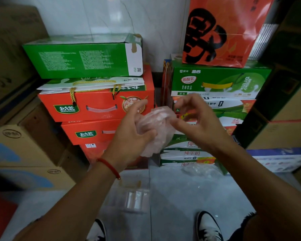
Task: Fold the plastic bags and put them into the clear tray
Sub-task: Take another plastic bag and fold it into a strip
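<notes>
A crumpled, translucent pinkish plastic bag (156,129) hangs between my two hands at chest height. My left hand (132,131) holds its left side with thumb and curled fingers. My right hand (196,119) pinches its upper right edge, fingers arched above it. Down on the floor between my feet stands the clear tray (129,199), with something clear and folded inside it. Another loose clear plastic bag (200,169) lies on the floor to the right, against the cartons.
Stacked red cartons (97,105) and a green box (82,56) rise ahead on the left. Green and white milk cartons (215,84) and an orange box (222,30) stand on the right. Brown cardboard boxes (21,146) line the left side. My shoes (207,225) are on the grey tiled floor.
</notes>
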Motion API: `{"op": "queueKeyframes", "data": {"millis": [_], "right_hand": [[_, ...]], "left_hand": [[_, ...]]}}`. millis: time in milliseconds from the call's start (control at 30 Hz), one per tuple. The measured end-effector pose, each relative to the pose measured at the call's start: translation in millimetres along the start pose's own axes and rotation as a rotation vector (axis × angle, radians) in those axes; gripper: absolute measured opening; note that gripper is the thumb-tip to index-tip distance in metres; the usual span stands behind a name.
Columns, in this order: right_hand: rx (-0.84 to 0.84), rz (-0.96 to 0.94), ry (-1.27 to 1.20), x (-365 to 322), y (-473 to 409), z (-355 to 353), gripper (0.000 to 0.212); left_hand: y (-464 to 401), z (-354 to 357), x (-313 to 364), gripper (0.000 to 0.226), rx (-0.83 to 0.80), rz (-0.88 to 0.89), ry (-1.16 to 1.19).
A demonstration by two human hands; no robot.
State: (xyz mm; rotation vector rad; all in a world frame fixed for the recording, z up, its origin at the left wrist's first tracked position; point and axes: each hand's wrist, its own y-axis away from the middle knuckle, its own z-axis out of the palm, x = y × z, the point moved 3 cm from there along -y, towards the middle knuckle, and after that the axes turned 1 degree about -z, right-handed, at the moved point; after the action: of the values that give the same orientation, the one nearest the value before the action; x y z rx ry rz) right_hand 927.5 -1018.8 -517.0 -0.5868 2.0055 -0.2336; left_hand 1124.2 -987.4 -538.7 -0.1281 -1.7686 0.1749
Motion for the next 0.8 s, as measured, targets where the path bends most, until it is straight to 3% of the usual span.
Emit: {"op": "queueKeyframes", "data": {"millis": [100,167,233,267,433,533,600,633,733,800], "right_hand": [[-0.133,0.007,0.066,3.4,-1.3,0.8,0.078],[-0.178,-0.009,0.065,9.8,0.6,10.4,0.062],[-0.088,-0.013,0.054,13.0,0.0,13.9,0.029],[-0.037,0.004,0.047,13.3,-0.1,14.1,0.022],[0.015,-0.141,0.215,-1.7,0.9,12.6,0.026],[-0.203,-0.230,0.237,-4.6,6.5,12.1,0.021],[-0.398,-0.189,0.180,-5.4,13.7,16.6,0.011],[-0.408,-0.135,0.117,-5.9,15.8,18.0,0.019],[-0.192,-0.012,-0.070,-4.4,11.2,17.9,0.026],[-0.178,0.028,-0.140,-4.7,8.6,22.5,0.025]], "left_hand": [[5.6,3.4,5.3,0.080,-0.110,0.067,-0.072],[8.6,4.1,6.4,0.077,-0.148,0.041,-0.044],[9.6,4.4,4.0,0.081,-0.185,-0.019,-0.039],[9.6,5.5,2.3,0.082,-0.182,-0.034,-0.067],[3.6,-4.1,-2.1,0.039,0.151,0.016,-0.147],[-0.2,-22.1,-5.5,0.041,0.349,-0.003,-0.085],[1.0,-25.7,-2.8,0.046,0.366,0.021,-0.064],[3.0,-24.0,1.1,0.048,0.343,0.058,-0.081],[8.2,-14.6,8.7,0.054,0.253,0.156,-0.113],[8.5,-9.6,9.2,0.054,0.211,0.177,-0.092]]}}
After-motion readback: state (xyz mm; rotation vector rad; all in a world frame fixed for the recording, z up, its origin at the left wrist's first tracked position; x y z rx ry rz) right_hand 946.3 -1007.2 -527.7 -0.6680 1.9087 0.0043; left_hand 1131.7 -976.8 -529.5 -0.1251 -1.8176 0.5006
